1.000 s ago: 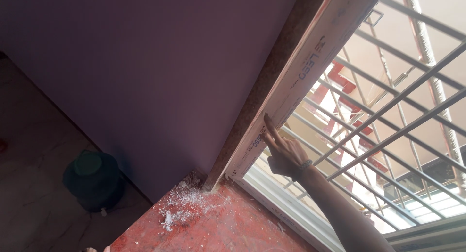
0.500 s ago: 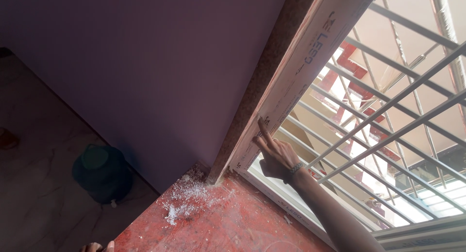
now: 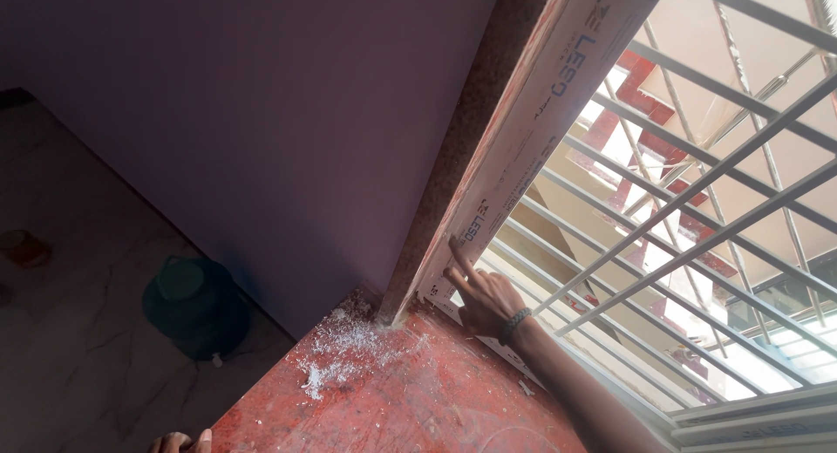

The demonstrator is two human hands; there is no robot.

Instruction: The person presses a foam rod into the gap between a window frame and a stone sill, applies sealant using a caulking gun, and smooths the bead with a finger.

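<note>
The right hand (image 3: 482, 298), fingers spread, is pressing the white film-wrapped window frame (image 3: 532, 122) slanting toward one o'clock; the left hand (image 3: 179, 441) is barely showing, its grip impossible to judge.

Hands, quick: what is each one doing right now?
Right hand: open, holding nothing, forefinger pressed on the window frame.
Left hand: only fingertips show at the bottom edge by the red sill; cannot be told.

Right hand (image 3: 485, 298) reaching up from lower right, forearm stretching out bare, dark band sitting at wrist. Index finger (image 3: 459, 256) pointing straight upward, tip pressing forward; other fingers curling loosely, holding nothing. Left hand (image 3: 180, 441) showing only fingertips at bottom edge, pose too cropped for telling.
</note>
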